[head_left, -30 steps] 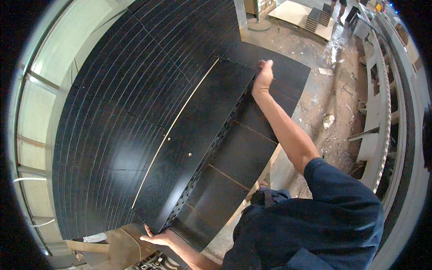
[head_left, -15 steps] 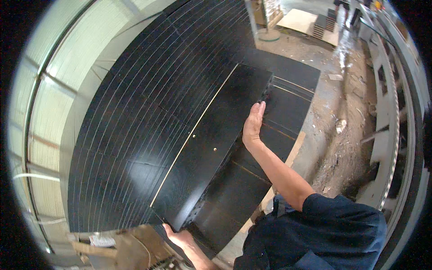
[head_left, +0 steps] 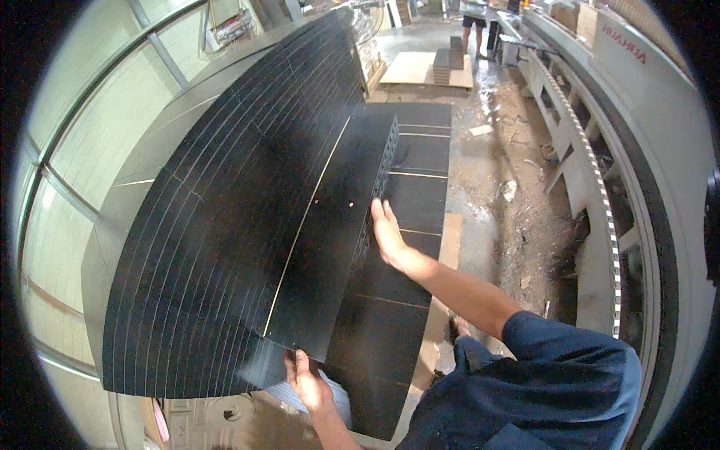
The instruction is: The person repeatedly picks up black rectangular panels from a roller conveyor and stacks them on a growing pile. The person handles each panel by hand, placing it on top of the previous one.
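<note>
Black, matte laminate covers the long panel (head_left: 330, 232) that the person is handling — a flat board with a thin pale line along its left side and a row of small drilled holes down its right edge. Nearest the camera, the left hand (head_left: 306, 381) grips the panel's lower corner from below, fingers curled around the edge. Farther up, the right hand (head_left: 388, 232) lies flat and open against the holed edge, palm pressing sideways, not clasped around anything.

Compared with a second ago, the right hand has slid down from the panel's far end to about its middle, and the board has swung upright and closer to the leaning stack (head_left: 217, 247). That suggests, as a judgement, that the panel is being seated against the stack and not carried away from it.

Behind it, the stack is a dense row of identical black sheets, edges showing as fine pale lines, leaning against a pale panelled wall (head_left: 97, 150). More black boards (head_left: 420, 161) lie flat below on the right. Beyond, the concrete floor (head_left: 510, 217) is dusty and littered with scraps, a grey machine frame (head_left: 600, 217) runs alongside — and a low pallet (head_left: 427, 69) sits far off.
</note>
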